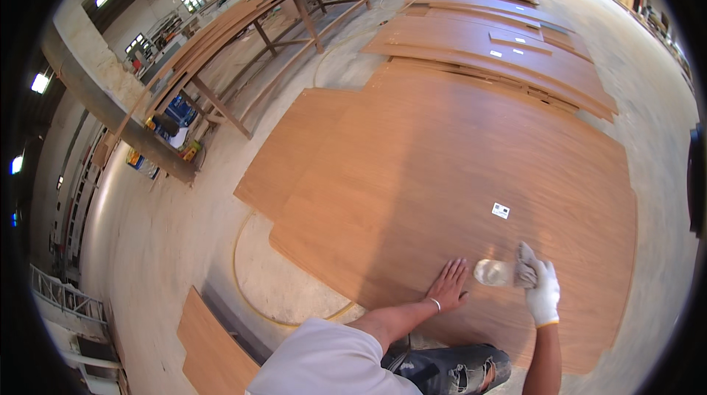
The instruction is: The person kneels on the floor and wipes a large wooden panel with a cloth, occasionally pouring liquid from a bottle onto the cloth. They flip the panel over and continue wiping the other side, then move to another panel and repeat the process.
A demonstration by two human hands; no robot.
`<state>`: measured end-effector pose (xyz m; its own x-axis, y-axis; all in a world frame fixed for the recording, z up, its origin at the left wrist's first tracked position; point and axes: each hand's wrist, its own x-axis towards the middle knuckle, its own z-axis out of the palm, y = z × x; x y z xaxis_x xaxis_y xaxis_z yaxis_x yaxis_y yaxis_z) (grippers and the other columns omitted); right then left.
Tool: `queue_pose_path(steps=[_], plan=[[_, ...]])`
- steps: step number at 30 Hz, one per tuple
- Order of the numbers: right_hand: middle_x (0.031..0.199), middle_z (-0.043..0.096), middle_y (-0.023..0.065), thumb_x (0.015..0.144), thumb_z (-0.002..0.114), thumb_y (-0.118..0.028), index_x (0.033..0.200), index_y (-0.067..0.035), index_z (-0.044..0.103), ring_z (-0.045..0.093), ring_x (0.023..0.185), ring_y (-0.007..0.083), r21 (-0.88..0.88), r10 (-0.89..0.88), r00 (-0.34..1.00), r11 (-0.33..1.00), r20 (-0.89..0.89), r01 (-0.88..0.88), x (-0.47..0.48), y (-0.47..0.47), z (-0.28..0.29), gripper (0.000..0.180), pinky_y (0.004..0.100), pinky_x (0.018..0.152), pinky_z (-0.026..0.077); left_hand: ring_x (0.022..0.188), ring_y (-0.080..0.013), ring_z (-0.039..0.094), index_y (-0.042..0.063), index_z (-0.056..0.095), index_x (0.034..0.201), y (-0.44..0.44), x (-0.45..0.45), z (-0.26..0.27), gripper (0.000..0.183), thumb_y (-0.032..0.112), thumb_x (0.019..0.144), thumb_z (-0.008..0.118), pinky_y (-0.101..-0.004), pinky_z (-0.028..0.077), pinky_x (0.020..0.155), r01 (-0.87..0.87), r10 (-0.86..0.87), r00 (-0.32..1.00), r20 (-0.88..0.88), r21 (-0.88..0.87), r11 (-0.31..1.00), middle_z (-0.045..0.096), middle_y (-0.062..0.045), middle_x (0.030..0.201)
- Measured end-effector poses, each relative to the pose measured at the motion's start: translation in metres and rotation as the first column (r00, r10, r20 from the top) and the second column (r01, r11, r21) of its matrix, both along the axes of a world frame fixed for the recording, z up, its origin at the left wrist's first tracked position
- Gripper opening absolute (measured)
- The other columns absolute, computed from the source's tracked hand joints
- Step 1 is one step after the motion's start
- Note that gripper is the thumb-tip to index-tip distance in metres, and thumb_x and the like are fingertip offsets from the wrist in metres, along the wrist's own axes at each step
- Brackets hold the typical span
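A large brown wood-grain panel (342, 174) lies flat before me, with a small white printed label (501, 210) on it. My left hand (448, 286), bare and with a white band at the wrist, rests palm down on the panel and holds nothing. My right hand (542, 291) wears a white knit glove with a yellow cuff edge. Bunched in its fingers is a grey rag (526, 267), close to the panel's surface. Just left of the rag is a clear, shiny container (491, 273); whether the right hand also holds it, I cannot tell.
Beyond the panel lie stacked brown boards (475, 36). A long wooden trestle table (237, 24) bears strips at the upper left, near a pillar-side pipe (127, 124). A yellow hose (238, 279) curves across the concrete floor. Another panel piece (212, 345) is at lower left.
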<state>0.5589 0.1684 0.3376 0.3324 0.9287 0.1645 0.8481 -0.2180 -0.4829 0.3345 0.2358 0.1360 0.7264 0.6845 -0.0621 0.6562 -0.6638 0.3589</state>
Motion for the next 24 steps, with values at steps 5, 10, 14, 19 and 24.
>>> queue_pose_path(steps=[5,10,14,19,24], plan=[[0.103,0.063,0.0134,0.073,0.064,0.005,0.111,-0.010,0.069,0.063,0.098,0.0372,0.049,-0.204,0.972,0.979,0.121,0.199,0.062,-0.097,0.009,0.041,0.0426,0.083,0.052,0.156,-0.0354,0.015,-0.006,0.035,0.153,0.000,0.003,0.003,0.082,0.046,0.093,0.055,-0.0473,0.008,0.129,0.021,-0.023,0.998,-0.059,-0.022,1.000,0.023,-0.023,0.166],[0.104,0.061,0.0122,0.076,0.063,0.008,0.114,-0.008,0.067,0.063,0.100,0.0336,0.005,-0.565,0.795,0.816,0.222,0.578,0.108,-0.232,0.018,0.041,0.0392,0.088,0.051,0.156,-0.0354,0.015,-0.005,0.037,0.152,0.000,-0.003,-0.010,0.080,0.046,0.093,0.055,-0.0492,0.008,0.128,0.023,-0.020,0.996,-0.083,0.037,0.999,0.022,-0.023,0.167],[0.115,0.059,0.0127,0.081,0.058,0.011,0.130,-0.005,0.061,0.061,0.111,0.0325,-0.001,-0.844,0.524,0.528,0.115,0.850,0.139,-0.378,-0.020,0.052,0.0379,0.098,0.049,0.156,-0.0360,0.014,-0.005,0.038,0.151,-0.003,0.003,-0.010,0.079,0.045,0.093,0.055,-0.0505,0.007,0.128,0.026,-0.023,0.996,-0.084,0.040,0.999,0.021,-0.023,0.167],[0.115,0.062,0.0137,0.082,0.054,0.013,0.137,-0.009,0.061,0.064,0.110,0.0308,-0.074,-0.970,0.238,0.234,0.053,0.969,0.111,-0.485,-0.095,0.060,0.0390,0.097,0.051,0.156,-0.0374,0.014,-0.006,0.038,0.151,-0.002,-0.002,-0.019,0.079,0.043,0.091,0.057,-0.0515,0.006,0.128,0.025,-0.019,0.998,-0.053,0.110,0.994,0.022,-0.024,0.166],[0.110,0.066,0.0195,0.088,0.056,-0.002,0.129,-0.009,0.066,0.067,0.101,0.0358,-0.184,-0.938,0.131,0.074,0.322,0.980,0.054,-0.563,-0.176,0.043,0.0459,0.088,0.054,0.156,-0.0379,0.013,-0.005,0.037,0.152,-0.009,0.017,-0.021,0.081,0.045,0.091,0.056,-0.0521,0.006,0.128,0.035,-0.030,0.998,-0.061,0.079,0.996,0.020,-0.024,0.167]])
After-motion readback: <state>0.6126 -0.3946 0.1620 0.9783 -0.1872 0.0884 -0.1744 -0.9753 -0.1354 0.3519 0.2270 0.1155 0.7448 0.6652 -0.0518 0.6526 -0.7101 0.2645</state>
